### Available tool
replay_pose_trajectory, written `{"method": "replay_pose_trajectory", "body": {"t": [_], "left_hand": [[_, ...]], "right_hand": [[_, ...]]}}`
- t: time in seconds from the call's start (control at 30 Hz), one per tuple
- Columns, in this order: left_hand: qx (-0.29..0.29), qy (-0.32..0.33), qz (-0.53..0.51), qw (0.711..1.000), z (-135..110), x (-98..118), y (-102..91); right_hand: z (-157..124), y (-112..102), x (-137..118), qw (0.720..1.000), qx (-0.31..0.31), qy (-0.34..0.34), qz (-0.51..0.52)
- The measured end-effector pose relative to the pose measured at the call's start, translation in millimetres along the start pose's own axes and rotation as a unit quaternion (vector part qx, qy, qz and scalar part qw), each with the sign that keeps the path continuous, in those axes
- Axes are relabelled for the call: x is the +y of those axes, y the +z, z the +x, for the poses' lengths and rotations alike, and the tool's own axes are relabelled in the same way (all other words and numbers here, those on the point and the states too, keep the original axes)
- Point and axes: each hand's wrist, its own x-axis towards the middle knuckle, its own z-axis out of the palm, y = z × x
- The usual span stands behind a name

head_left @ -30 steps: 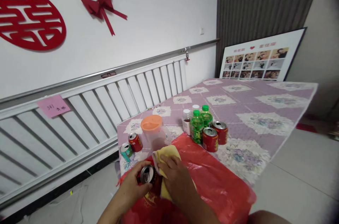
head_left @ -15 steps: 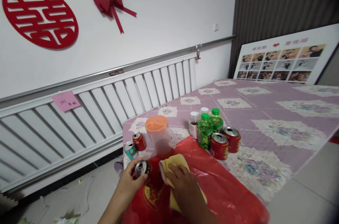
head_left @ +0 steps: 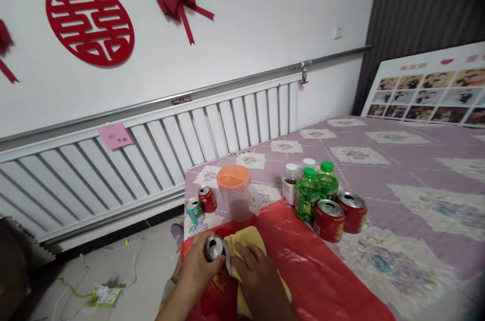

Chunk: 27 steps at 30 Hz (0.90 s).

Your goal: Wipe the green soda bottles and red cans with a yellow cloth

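My left hand (head_left: pixel 197 270) is wrapped round a red drink can (head_left: pixel 214 248) with an opened silver top, holding it over a red plastic sheet (head_left: pixel 314 280). My right hand (head_left: pixel 255 280) presses a yellow cloth (head_left: pixel 242 242) against the side of that can, fingers curled on the cloth. Just beyond stands a clear jug with an orange lid (head_left: pixel 237 194).
Two small cans (head_left: pixel 200 204) lie at the bed's near corner. Green bottles (head_left: pixel 314 192), white-capped jars (head_left: pixel 291 179) and two red cans (head_left: pixel 339 215) stand on the purple patterned bedspread (head_left: pixel 409 179). A white slatted rail (head_left: pixel 151 154) runs along the wall. Wires and litter (head_left: pixel 102 295) lie on the floor.
The view has swung to the left, so everything sits further right. My hands stay together on the can and cloth, the cloth now pressed closer to the can.
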Motion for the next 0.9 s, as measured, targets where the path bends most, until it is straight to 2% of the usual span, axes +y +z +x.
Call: {"method": "replay_pose_trajectory", "body": {"t": [0.2,0.33,0.47,0.53,0.67,0.73,0.9], "left_hand": [[-0.007,-0.004,0.061,0.998,-2,13,-0.7],[-0.008,-0.018,0.085,0.996,-4,12,-0.1],[-0.011,0.006,0.080,0.997,-2,10,-1.9],[-0.035,0.020,0.051,0.998,-1,9,-6.9],[-0.127,0.022,-0.026,0.991,-2,4,-23.2],[-0.145,0.027,-0.046,0.988,-3,0,-28.9],[-0.093,0.046,-0.015,0.994,-6,-10,-23.8]], "right_hand": [[-4,4,3,0.997,-0.061,-0.014,-0.051],[-5,3,2,0.994,-0.089,-0.013,-0.066],[-5,3,2,0.992,-0.103,-0.008,-0.069],[-5,3,2,0.992,-0.107,-0.004,-0.066],[-3,-2,1,0.992,-0.118,0.012,-0.050],[-2,-4,0,0.992,-0.120,0.017,-0.041],[0,-4,-4,0.995,-0.098,0.019,-0.002]]}}
